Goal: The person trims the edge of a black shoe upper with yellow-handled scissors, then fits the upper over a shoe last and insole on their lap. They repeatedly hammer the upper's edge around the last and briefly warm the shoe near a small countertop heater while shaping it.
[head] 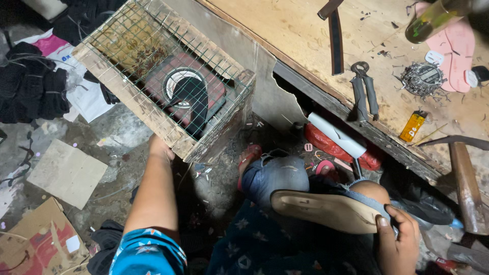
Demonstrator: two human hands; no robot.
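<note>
From the head camera, the left hand [161,148] grips the bottom edge of a wire-mesh wooden crate [168,76] tilted over the floor. The right hand [399,239] clasps a tan shoe sole [326,209] beside the bench [305,35], where pliers [364,86] lie.

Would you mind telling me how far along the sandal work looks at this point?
Done: a denim upper already sits on the tan sole, though how it is fixed cannot be told. In hand: the right hand holds the sole's end, while the left hand grips the corner of a wire-mesh wooden crate. Left: pliers and a hammer lie untouched on the plywood bench, and pink soles lie bare.
</note>
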